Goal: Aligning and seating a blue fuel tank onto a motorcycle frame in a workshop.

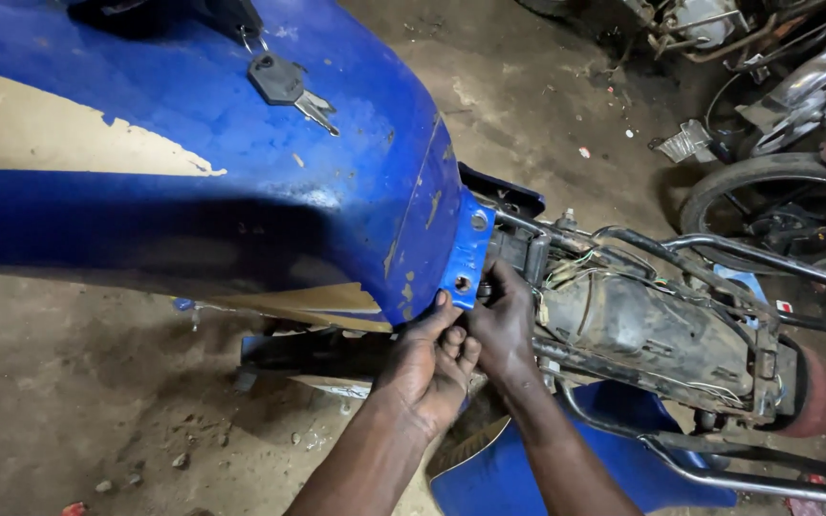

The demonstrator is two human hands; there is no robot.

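Note:
A blue motorcycle fuel tank (241,172) with peeling cream stripes fills the upper left. Its rear mounting bracket (467,250) has one bolt in the upper hole and an empty lower hole. My left hand (429,363) presses its fingertips against the tank's lower rear edge just left of the bracket. My right hand (506,320) reaches behind the bracket at the lower hole, fingers curled; what it holds is hidden. Keys (289,88) hang from the tank cap.
The bare motorcycle frame (662,334) with wiring and grey tubes runs to the right, seat removed. A blue side panel (528,468) lies below it. Other motorcycle parts and a wheel (767,191) crowd the upper right. Dirt floor (97,401) with small stones.

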